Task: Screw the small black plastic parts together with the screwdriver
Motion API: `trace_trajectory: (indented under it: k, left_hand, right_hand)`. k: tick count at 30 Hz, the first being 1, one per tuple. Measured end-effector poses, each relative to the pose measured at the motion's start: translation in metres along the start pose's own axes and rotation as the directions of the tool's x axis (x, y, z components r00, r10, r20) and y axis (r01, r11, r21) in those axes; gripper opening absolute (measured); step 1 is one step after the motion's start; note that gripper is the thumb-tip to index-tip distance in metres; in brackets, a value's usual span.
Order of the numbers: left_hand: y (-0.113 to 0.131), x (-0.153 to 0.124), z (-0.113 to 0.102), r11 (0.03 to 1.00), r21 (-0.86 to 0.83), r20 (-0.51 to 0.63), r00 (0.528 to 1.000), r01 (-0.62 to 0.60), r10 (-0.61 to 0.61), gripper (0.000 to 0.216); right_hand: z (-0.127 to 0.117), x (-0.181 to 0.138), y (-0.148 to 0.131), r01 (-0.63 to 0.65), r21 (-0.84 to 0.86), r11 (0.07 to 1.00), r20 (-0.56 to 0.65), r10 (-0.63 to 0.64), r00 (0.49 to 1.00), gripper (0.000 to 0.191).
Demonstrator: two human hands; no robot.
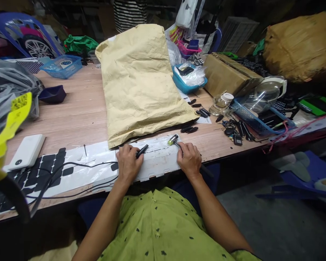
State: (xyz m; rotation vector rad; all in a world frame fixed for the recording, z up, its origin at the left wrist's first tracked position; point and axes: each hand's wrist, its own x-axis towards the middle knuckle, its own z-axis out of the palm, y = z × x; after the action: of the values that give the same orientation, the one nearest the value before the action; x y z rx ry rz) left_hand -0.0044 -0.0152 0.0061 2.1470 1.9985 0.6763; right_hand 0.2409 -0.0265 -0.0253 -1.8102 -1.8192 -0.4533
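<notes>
My left hand (pixel 129 164) is closed around a black pen-like piece (pixel 142 151) whose end sticks out to the right, low over a white board (pixel 157 163) at the table's front edge. Black cables (pixel 89 165) run to that hand from the left. In my right hand (pixel 189 159) is a small hammer (pixel 173 140), gripped by its handle; its head, shiny on one side and yellow-green on the other, points away from me above the board. Just beyond both hands lies a large cream paper sack (pixel 141 83).
Black oblong pieces (pixel 189 129) lie right of the sack. A white power bank (pixel 27 151) and black sticker pads (pixel 51 166) are at left. On the right stand a glass jar (pixel 221 104), a blue basket (pixel 260 116) and a cardboard box (pixel 228 74).
</notes>
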Motion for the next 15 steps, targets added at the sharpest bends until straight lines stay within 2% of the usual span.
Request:
trace_trajectory:
  k: [3,5,8,11,15]
  left_hand:
    - [0.007,-0.005,0.008,0.986,-0.084,0.083,0.985,-0.147,0.153,0.014]
    - [0.01,-0.002,0.012,0.972,-0.139,0.115,0.972,-0.189,0.205,0.014]
    - [0.009,0.005,0.017,0.959,-0.208,0.139,0.964,-0.194,0.226,0.016]
    - [0.006,0.009,0.02,0.95,-0.265,0.155,0.965,-0.166,0.212,0.018]
    - [0.005,0.01,0.023,0.944,-0.301,0.156,0.97,-0.134,0.187,0.014]
  right_hand:
    - [0.0,0.0,0.0,-0.019,0.023,1.0,0.03,0.018,0.999,0.031]
    - [0.001,0.0,0.001,-0.03,0.04,0.999,0.034,0.028,0.999,0.031]
    - [0.002,0.002,0.006,-0.041,0.102,0.994,0.037,0.037,0.999,0.03]
    - [-0.001,0.004,0.011,-0.061,0.236,0.97,0.034,0.054,0.998,0.029]
    - [-0.018,0.004,0.004,-0.08,0.482,0.872,0.035,0.072,0.997,0.03]
